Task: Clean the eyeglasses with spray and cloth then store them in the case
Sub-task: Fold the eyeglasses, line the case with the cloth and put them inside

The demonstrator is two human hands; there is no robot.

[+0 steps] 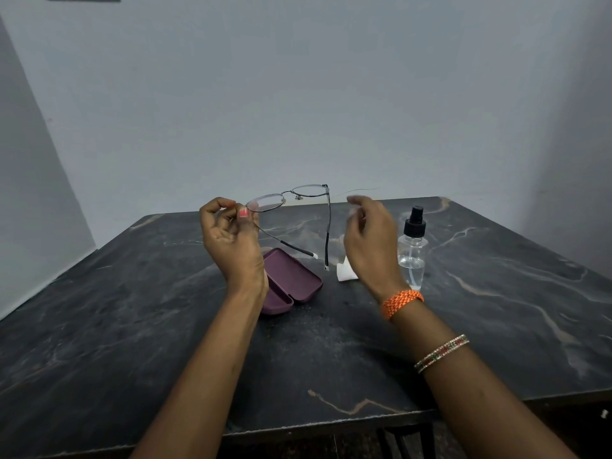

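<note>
Two hands up over the dark marble-patterned table (pixel 132 326). Left hand (pixel 231 240) pinches the thin metal-framed eyeglasses (pixel 288 200) at the left lens corner, held in the air with temples unfolded and hanging toward the near side. Below, partly behind the left wrist, the purple hard-shell case (pixel 294 279) lies open on the table. Right of it, a small white cloth (pixel 344 271) lies on the table (mostly hidden by the right hand). Right hand (pixel 371 240) is blurred, fingers loosely relaxed, holding nothing. Far right stands the clear plastic spray bottle with black pump top (pixel 412 250), untouched.

Probably next is the spray: keep the pinch on the frame edge, off the lens. Hanging temples could snag the case.
</note>
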